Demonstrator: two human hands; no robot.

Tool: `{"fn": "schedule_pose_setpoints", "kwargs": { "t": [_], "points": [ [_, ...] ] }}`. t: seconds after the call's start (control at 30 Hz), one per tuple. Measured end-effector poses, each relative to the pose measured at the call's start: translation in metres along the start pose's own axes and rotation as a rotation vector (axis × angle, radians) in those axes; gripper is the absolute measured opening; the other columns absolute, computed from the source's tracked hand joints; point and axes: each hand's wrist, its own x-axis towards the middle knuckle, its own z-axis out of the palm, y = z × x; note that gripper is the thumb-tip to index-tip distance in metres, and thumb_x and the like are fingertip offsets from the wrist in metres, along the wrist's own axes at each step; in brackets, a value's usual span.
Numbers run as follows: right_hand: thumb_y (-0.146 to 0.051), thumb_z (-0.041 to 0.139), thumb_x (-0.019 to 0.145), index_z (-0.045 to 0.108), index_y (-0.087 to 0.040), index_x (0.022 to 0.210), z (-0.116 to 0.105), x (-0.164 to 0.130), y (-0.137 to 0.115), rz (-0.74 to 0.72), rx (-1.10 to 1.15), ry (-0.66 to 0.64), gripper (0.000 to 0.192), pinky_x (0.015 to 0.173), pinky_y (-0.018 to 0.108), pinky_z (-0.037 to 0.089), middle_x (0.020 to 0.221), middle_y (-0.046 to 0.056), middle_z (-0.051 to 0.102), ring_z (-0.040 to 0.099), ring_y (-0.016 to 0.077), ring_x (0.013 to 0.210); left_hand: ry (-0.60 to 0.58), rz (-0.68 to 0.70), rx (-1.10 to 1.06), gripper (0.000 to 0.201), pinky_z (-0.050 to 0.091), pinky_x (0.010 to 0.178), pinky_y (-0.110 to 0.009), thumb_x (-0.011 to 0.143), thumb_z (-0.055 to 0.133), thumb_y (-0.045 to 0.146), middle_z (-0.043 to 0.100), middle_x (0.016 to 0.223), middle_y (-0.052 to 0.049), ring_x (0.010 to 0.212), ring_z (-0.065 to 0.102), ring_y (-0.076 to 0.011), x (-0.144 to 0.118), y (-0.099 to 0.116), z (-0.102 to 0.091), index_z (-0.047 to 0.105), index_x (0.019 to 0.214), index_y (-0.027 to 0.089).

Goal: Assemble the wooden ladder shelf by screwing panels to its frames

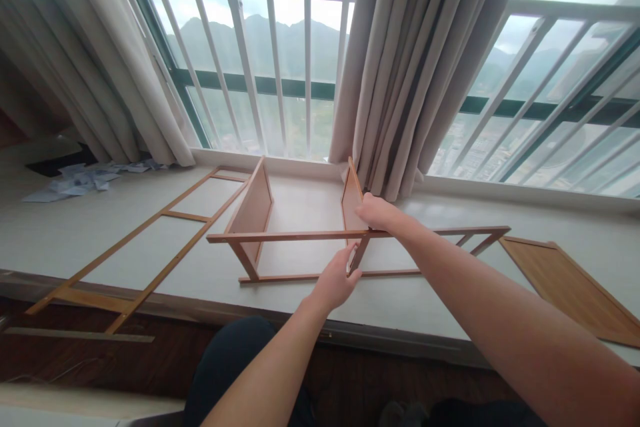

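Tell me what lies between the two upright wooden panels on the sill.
In the head view, only bare pale sill lies between left wooden panel and right wooden panel.

Beige curtains (415, 67) hang before a white railing (280, 53), with crumpled papers (83, 180) at the ledge's far left.

surface: pale window ledge (300, 207) | on it: wooden rack (280, 240) standing mid-ledge | ladder-like frame (150, 247) flat at left | wooden panel (565, 287) at right | crumpled papers (80, 180) far left
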Motion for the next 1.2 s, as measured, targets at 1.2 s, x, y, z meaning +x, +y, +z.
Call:
{"fn": "schedule_pose_setpoints", "kwargs": {
  "t": [1.2],
  "points": [
    [-0.060, 0.051, 0.098, 0.052, -0.013, 0.130, -0.002, -0.014, -0.016, 0.192, -0.016, 0.071, 0.057, 0.092, 0.040, 0.050, 0.131, 0.024, 0.067, 0.066, 0.0358, 0.122, 0.029, -0.045, -0.004, 0.071, 0.049, 0.109, -0.049, 0.090, 0.061, 0.024, 0.053, 0.152, -0.017, 0.119, 0.061, -0.0262, -0.004, -0.004, -0.006, 0.041, 0.157, 0.020]
  ]
}}
